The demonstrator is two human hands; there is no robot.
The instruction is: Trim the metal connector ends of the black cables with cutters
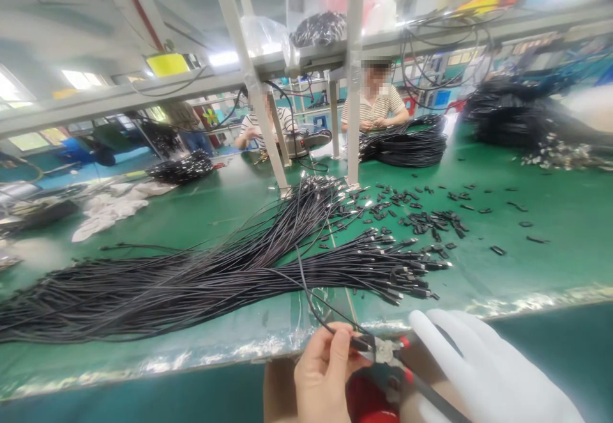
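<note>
My bare left hand [328, 365] pinches a black cable [309, 298] close to its dark connector end [361, 343], just off the table's front edge. In a white glove, my right hand [488, 359] is around a pair of cutting pliers [384, 350] with red and black handles; its fingers partly hide the grip. The pliers' jaws meet the connector end beside my left fingertips. Behind my hands, a long bundle of black cables [268, 276] lies across the green table, its plug ends [407, 269] fanned out toward the right.
Many small black plastic pieces [433, 222] are scattered on the green table [550, 269]. Coiled cables [407, 145] lie at the back. White shelf posts [353, 91] stand mid-table. Two people [376, 100] sit across. White cloth [112, 209] lies at left.
</note>
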